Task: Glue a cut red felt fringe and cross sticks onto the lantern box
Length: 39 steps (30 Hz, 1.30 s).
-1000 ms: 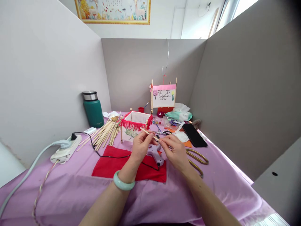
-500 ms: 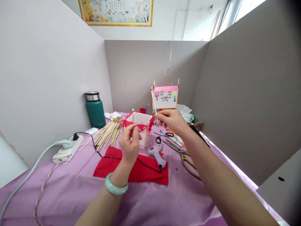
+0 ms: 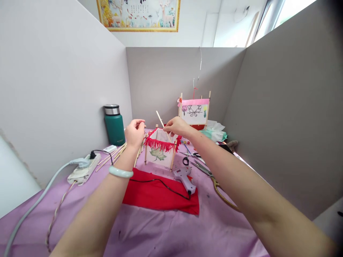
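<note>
l hand (image 3: pixel 134 132) raised, fingers bent & tips close together; can't tell if it has hold of anything. bangle (image 3: pixel 120 172) on that wrist. r hand (image 3: pixel 177 126) pinches a thin stick (image 3: pixel 160 118) btwn thumb & fingertips, the rest of the fingers curled. stick is tilted, upper end up & to the l, lower part over the top of the lantern (image 3: pixel 158 157); can't tell if they touch. lantern stands upright w/ red fringe round the top & a leaf drawing on the front. more sticks (image 3: pixel 115 155) lie nr the l hand, beside the flask (image 3: pixel 115 125). glue gun (image 3: pixel 184 178) is on the red cloth (image 3: pixel 160 200), in front of the lantern. big scissors (image 3: pixel 205 172) lie r of it, partly behind the r forearm. 2nd lantern (image 3: pixel 194 115) stands at the back.
</note>
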Available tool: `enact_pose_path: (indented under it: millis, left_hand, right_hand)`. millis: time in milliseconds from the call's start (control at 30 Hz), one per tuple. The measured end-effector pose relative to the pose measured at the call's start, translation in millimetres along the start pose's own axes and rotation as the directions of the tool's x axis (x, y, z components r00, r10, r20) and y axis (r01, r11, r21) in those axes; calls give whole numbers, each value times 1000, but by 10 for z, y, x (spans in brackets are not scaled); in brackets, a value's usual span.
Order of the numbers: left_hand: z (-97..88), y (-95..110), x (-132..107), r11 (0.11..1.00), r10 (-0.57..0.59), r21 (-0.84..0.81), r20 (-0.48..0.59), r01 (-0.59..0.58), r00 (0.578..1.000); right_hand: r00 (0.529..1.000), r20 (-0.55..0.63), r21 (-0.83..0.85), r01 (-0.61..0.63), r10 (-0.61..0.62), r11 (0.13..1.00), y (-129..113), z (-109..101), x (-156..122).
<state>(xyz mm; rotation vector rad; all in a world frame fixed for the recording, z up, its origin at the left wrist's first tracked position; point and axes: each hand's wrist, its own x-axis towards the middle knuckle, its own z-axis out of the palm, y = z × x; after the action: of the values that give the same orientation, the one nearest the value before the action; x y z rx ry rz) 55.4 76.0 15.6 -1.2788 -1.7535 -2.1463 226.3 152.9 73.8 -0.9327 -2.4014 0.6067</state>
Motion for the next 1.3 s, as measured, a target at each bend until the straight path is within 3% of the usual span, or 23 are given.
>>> enact_pose_path:
  millis: [133, 233, 367, 667, 800, 900, 1133, 1300]
  left_hand:
    - [75, -133, 242, 992, -130, 29, 151, 127, 980]
    - [135, -191, 337, 970, -242, 66, 284, 233, 928]
    - [247, -219, 400, 943, -331, 112, 379, 312, 864]
    - [303, -31, 446, 909, -416, 239, 521, 340, 745]
    - [325, 19, 449, 924, -377, 304, 612, 233, 695]
    - [374, 2, 458, 930, -322, 355, 651, 100, 687]
    - [448, -39, 466, 913, -301, 408, 635, 22, 711]
    - [482, -32, 520, 884, -250, 463, 587, -66, 770]
  right_hand:
    - [998, 27, -121, -48, 51, 992, -41, 23, -43]
    - [996, 37, -172, -72, 79, 983, -62, 18, -51]
    - [993, 62, -241, -78, 95, 967, -103, 15, -58]
    - [978, 124, -440, -96, 166, 893, -229, 24, -95]
    - [971, 147, -495, -92, 187, 864, -234, 51, -70]
    - [968, 157, -521, -86, 194, 849, -213, 70, -30]
    - [967, 155, -558, -84, 203, 825, -107, 141, 129]
    - [970, 145, -555, -84, 196, 827, -44, 171, 184]
